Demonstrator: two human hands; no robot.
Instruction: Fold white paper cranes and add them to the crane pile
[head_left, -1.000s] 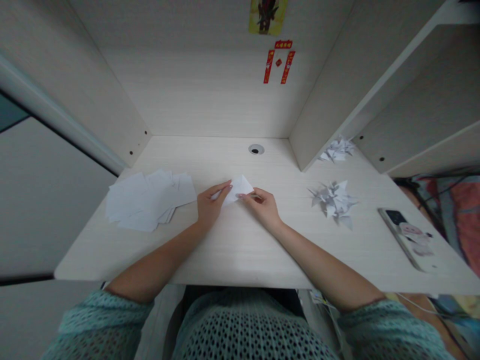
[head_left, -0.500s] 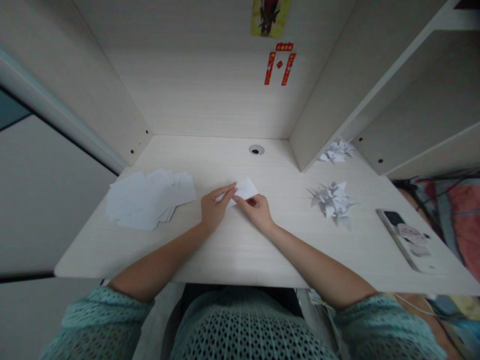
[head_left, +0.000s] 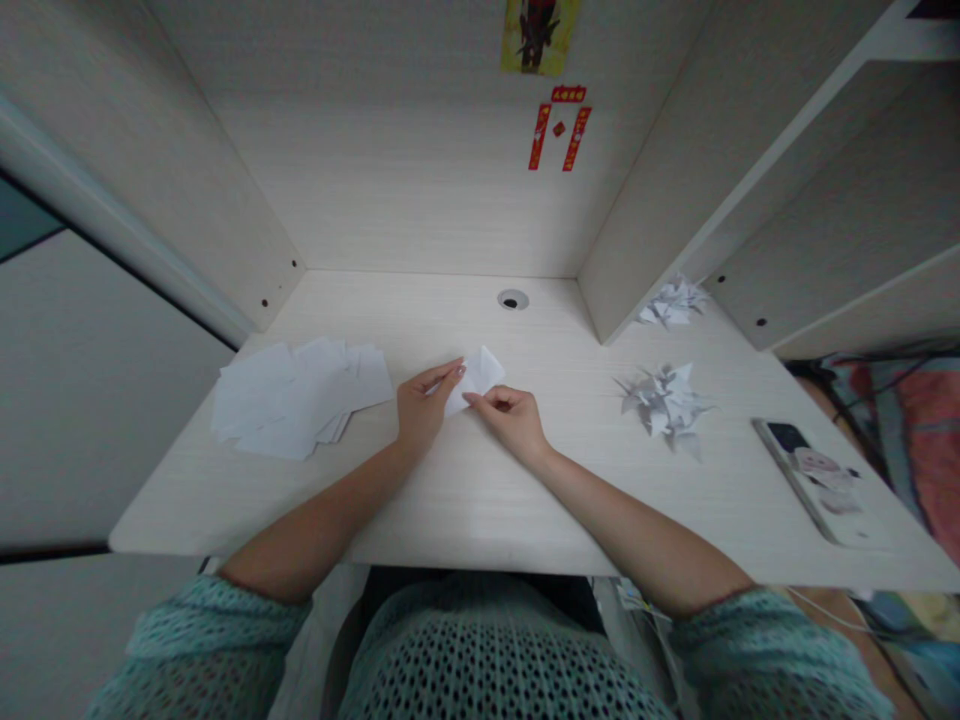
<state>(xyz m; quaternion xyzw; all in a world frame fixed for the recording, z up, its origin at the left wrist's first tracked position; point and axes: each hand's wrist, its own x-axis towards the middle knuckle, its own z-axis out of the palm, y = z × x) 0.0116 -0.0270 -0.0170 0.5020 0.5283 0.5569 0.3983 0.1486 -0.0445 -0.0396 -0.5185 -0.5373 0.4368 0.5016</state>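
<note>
On the tabletop (head_left: 480,510), we hold a small folded white paper (head_left: 476,382) between our hands, near the middle. Our left hand (head_left: 421,405) grasps its left end, while our right hand (head_left: 511,420) pinches its near edge between thumb and fingers. To the left lies a loose pile of white paper sheets (head_left: 300,400). To the right sits a heap of folded paper cranes (head_left: 664,400), with a smaller heap (head_left: 673,302) farther off beside the shelf panel (head_left: 637,200). Farther right, a phone (head_left: 806,480) lies close to the tabletop's edge.
</note>
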